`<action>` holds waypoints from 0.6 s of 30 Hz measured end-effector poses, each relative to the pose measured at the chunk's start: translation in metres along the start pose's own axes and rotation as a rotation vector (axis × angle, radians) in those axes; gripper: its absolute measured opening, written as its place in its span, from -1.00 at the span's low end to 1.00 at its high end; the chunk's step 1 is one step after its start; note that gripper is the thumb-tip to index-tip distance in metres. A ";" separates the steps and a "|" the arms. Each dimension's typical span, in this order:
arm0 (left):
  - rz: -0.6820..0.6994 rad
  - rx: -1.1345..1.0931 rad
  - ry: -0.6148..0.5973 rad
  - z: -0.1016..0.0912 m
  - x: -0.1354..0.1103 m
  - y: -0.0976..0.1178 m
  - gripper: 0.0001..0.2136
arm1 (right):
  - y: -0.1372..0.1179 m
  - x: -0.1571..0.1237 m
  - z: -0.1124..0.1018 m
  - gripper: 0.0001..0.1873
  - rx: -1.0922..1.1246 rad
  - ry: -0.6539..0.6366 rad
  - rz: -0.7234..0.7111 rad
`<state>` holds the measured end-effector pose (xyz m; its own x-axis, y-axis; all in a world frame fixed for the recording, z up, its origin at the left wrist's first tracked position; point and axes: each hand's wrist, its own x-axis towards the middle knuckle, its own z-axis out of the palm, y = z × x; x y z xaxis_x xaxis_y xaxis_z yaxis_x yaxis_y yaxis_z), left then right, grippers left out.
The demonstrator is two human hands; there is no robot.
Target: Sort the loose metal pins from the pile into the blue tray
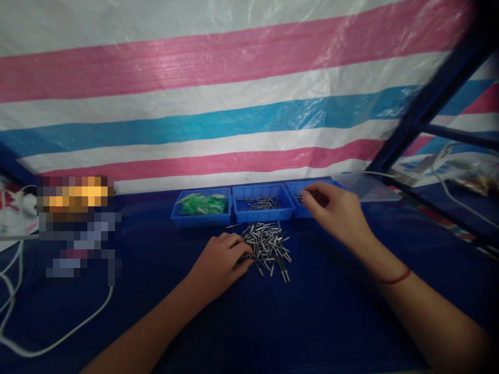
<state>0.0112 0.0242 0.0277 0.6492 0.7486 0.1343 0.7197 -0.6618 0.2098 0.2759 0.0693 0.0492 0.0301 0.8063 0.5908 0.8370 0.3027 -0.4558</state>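
Low down, found the left hand (220, 262) knuckles-up on the cloth (273, 322), fingers half curled, tips touching the left edge of the pins (268, 246); could not tell of any pin in its grip. Saw that loose heap just right of the hand, spread back toward the trays.

Found the right hand (337, 213) farther back and to the right, reaching over the right tray (300, 213), thumb and fingertips pressed together inside it; could not make out anything pinched. Noted a red string (395, 278) round that wrist.

Counted three blue trays side by side just behind the heap: left tray (197, 221) with green pieces (202, 204), middle tray (262, 214) with more pins (262, 202), right tray mostly hidden by the hand.

Saw a clear lid (370, 189) just right of the trays, a white cable (58, 340) looping over the cloth at far left beside a blurred patch (78, 223), a striped tarp (234, 104) behind everything, and a dark blue frame (421, 109) slanting at right.
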 end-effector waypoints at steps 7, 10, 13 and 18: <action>0.011 0.095 0.024 0.000 0.002 0.002 -0.83 | -0.032 -0.026 0.022 -0.84 0.132 -0.258 -0.191; -0.001 0.091 0.053 0.002 0.002 0.002 -0.82 | -0.038 -0.031 0.026 -0.83 0.170 -0.345 -0.225; -0.029 0.013 0.111 0.004 0.002 0.001 -0.84 | -0.042 -0.034 0.027 -0.83 0.201 -0.400 -0.241; -0.089 -0.259 0.256 0.004 0.003 0.003 -0.87 | -0.050 -0.040 0.029 -0.93 0.361 -0.435 -0.253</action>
<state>0.0159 0.0241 0.0252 0.4808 0.8101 0.3356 0.6630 -0.5863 0.4654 0.2172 0.0372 0.0287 -0.4341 0.7976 0.4189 0.5496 0.6029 -0.5784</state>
